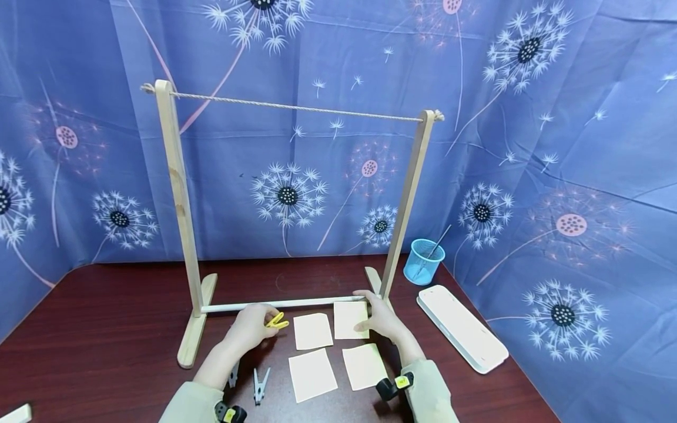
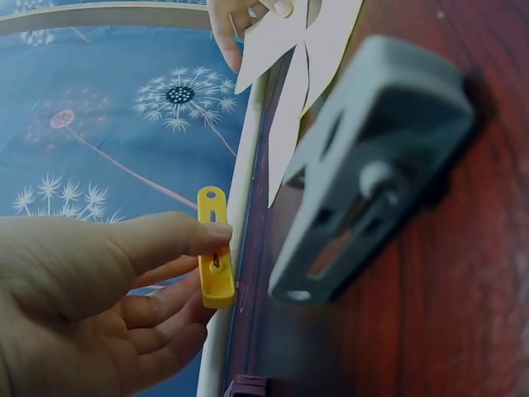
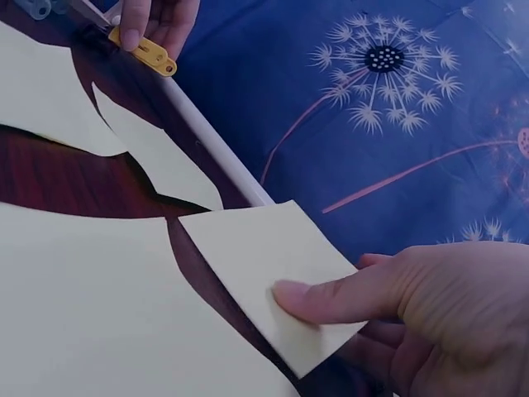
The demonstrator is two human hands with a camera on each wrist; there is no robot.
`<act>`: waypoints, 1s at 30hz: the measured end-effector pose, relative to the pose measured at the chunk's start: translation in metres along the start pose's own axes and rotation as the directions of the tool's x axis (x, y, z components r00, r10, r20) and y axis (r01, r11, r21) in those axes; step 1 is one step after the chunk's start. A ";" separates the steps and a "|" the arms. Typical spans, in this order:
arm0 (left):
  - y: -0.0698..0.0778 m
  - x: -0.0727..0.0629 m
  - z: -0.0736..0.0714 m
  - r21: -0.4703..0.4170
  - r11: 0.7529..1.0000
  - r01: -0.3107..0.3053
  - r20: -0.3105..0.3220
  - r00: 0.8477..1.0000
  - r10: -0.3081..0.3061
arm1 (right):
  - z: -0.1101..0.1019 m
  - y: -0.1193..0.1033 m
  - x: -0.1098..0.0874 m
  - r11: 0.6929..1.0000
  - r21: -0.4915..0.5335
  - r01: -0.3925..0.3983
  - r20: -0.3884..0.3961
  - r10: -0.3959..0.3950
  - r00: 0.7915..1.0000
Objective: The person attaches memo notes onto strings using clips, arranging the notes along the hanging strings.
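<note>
The left hand (image 1: 251,325) pinched a yellow clothespin (image 1: 277,321) — thumb and fingers closed on it — left of the paper sheets (image 1: 313,376). The right hand (image 1: 386,320) gripped the far-right sheet (image 1: 347,321) at its right edge (thumb on top). A gray clothespin (image 1: 260,388) was nearer, at left.

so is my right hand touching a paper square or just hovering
Touching. The right wrist view shows the right hand pinching the paper square, thumb on top.
</note>
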State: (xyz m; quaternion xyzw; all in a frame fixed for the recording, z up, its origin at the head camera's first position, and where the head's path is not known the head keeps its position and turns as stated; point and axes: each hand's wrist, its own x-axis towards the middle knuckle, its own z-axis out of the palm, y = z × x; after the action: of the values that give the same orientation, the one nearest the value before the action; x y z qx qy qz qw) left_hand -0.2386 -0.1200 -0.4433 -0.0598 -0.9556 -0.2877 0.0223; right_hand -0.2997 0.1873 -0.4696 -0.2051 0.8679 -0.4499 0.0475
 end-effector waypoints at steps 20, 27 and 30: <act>-0.004 0.006 -0.003 -0.392 0.920 -0.025 -0.020 1.000 0.019 | -0.002 -0.004 0.001 0.996 0.034 -0.086 -0.082 0.088 0.993; -0.004 0.006 -0.005 -0.541 0.838 0.069 0.060 0.997 -0.044 | -0.003 -0.004 0.000 0.996 0.027 -0.080 -0.072 0.081 0.994; -0.004 0.006 -0.006 -0.607 0.786 0.118 0.113 0.992 -0.062 | -0.003 -0.004 0.001 0.997 0.036 -0.070 -0.064 0.073 0.995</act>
State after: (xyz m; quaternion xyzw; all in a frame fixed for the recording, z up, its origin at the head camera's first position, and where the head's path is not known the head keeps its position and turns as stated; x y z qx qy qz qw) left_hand -0.2449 -0.1258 -0.4397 -0.0306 -0.8128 -0.5793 -0.0536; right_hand -0.3000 0.1880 -0.4646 -0.1583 0.8682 -0.4688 0.0386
